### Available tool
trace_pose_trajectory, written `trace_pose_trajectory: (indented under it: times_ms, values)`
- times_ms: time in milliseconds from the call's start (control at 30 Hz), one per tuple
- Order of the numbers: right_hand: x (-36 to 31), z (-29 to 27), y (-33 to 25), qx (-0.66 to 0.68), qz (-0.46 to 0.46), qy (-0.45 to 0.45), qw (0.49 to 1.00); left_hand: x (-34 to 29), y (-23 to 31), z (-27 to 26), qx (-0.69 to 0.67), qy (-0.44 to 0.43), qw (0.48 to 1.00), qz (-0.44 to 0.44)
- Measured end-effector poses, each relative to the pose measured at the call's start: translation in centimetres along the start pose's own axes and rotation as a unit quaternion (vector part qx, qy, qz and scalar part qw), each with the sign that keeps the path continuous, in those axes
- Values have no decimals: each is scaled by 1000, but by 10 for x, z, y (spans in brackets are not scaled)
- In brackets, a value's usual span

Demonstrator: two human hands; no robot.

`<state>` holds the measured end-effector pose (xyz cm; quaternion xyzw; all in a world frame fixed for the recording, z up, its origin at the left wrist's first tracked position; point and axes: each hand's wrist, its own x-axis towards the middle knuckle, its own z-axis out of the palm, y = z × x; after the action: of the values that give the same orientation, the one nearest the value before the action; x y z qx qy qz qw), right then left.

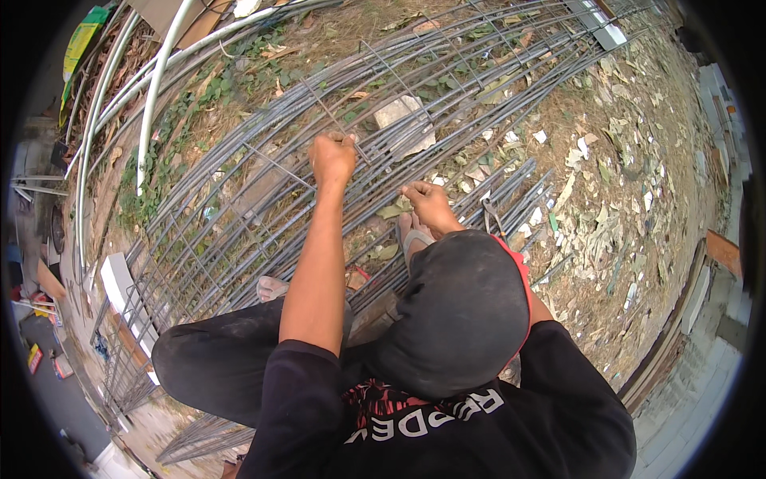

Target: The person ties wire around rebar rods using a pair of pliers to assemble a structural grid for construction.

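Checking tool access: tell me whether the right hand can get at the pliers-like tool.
Probably yes: the pliers-like tool lies close beside the right hand, with nothing visible between them.

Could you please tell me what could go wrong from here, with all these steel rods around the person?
1. The left hand and right hand are bare, close to the steel rods; rough metal might scratch them.
2. The foot near the right hand has only an open sandal; a shifting rod could hurt the toes.
3. The pliers-like tool appears to rest on short rods and might slip.
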<state>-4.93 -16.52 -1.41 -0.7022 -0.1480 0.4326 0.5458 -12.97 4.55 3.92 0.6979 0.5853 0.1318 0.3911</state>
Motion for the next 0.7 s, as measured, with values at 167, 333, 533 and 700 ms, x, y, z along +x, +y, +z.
trace_pose_trajectory:
  times_ms: [167,333,533,700]
  values:
    - [3,-4,-2,36,77,-17,996,-20,8,-9,-9,-29,999,45]
    - [13,6,-2,-55,50,-43,996,-50,-11,-10,43,-59,996,52]
    - [17,18,0,-30,-2,-24,999,-56,-5,-7,58,-18,997,48]
    - [23,29,-5,-3,2,-3,1000,-60,-18,-4,26,30,988,146]
